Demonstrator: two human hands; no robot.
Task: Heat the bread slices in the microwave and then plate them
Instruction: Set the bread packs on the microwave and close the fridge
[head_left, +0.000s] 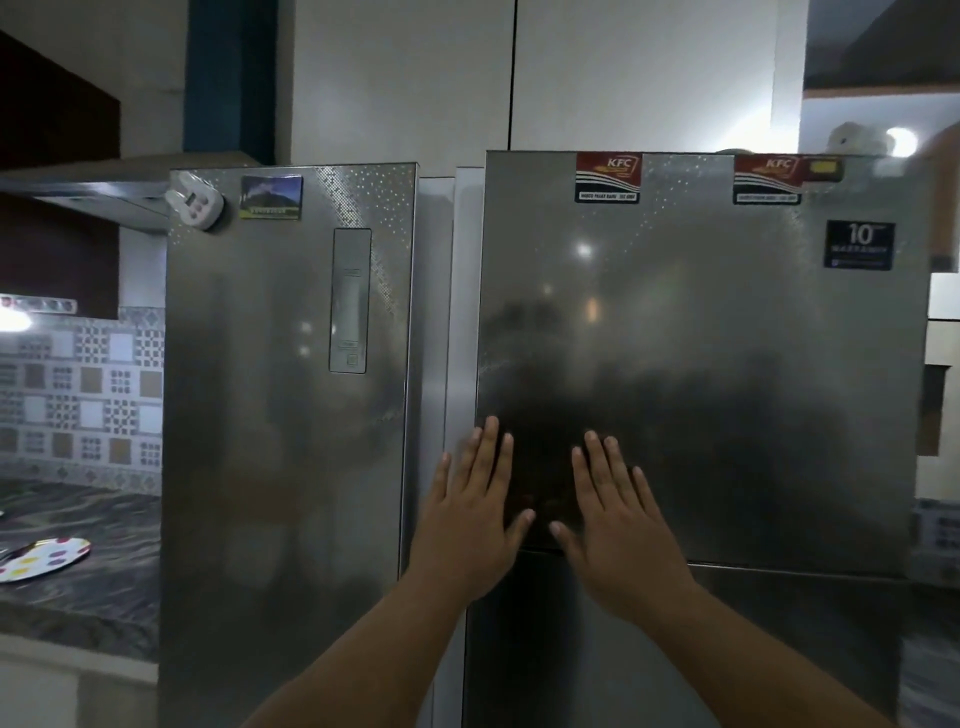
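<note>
Both hands, left hand (470, 525) and right hand (621, 525), lie spread flat on the steel fridge door (727, 338) (empty-handed); a dotted plate (44, 560) sits on the desk (104, 587).

The fridge door (701, 338) under my hands (540, 519) is brushed, glossy metal with a speckled sheen. On the left, the table (104, 587) looks like dark veined stone, the wall tiles (78, 395) patterned and glazed, the spotted plate (47, 558) shiny.
</note>
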